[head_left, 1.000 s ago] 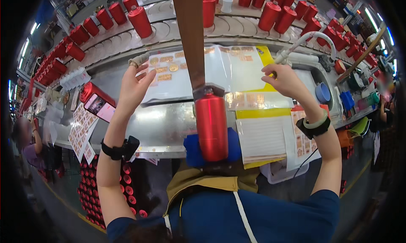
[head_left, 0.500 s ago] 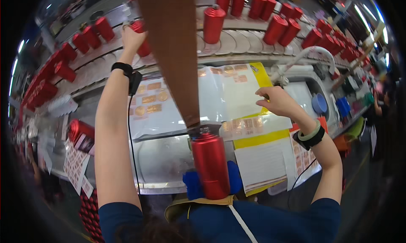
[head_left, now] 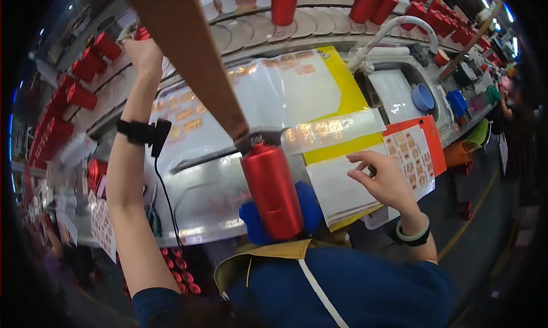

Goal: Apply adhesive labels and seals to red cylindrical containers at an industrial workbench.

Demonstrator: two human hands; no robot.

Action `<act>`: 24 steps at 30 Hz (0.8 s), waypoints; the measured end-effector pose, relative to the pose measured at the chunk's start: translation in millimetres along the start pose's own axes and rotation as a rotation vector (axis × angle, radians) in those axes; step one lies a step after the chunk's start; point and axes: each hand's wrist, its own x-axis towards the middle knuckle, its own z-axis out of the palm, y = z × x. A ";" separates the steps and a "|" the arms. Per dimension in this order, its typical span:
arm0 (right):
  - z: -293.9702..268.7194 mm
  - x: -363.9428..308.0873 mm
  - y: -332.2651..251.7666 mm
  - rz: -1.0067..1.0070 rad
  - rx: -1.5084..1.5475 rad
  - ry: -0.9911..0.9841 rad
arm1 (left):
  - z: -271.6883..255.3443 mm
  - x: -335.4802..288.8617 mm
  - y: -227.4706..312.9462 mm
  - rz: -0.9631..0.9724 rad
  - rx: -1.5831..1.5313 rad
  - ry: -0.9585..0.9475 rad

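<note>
My left hand (head_left: pixel 145 53) reaches to the far left, its fingers round a red bottle (head_left: pixel 142 33) at the conveyor; the hand hides most of the bottle. My right hand (head_left: pixel 383 178) hovers over white paper sheets (head_left: pixel 337 182), thumb and fingers apart and bent, with nothing visible between them. In front of me a large red metal bottle (head_left: pixel 272 194) lies tilted on a blue cradle (head_left: pixel 309 207). Its neck meets a metal fitting (head_left: pixel 257 138) at the end of a brown beam (head_left: pixel 194 54). A clear strip with gold decals (head_left: pixel 334 132) lies beyond the right hand.
Red bottles (head_left: pixel 283 5) and several white ones (head_left: pixel 227 0) stand along the curved plate conveyor (head_left: pixel 305 21). A sink (head_left: pixel 399 80) with a faucet (head_left: pixel 399 23) and blue bowl (head_left: pixel 422 97) lies right. Decal sheets (head_left: pixel 185 108) cover the bench; the beam crosses overhead.
My view has shifted. The left hand has closed round a red bottle at the conveyor. The right hand has come nearer to me, from the yellow-edged sheet to the white papers.
</note>
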 end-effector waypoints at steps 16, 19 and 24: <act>83.9 -31.8 -41.1 -0.272 0.248 0.031 | 42.3 -249.3 244.2 -0.160 0.683 0.411; 82.3 -34.2 -48.8 -0.247 0.263 0.031 | 31.1 -261.8 240.8 -0.236 0.757 0.459; 86.5 -34.7 -47.5 -0.246 0.237 0.049 | 10.5 -276.2 225.2 -0.174 0.898 0.574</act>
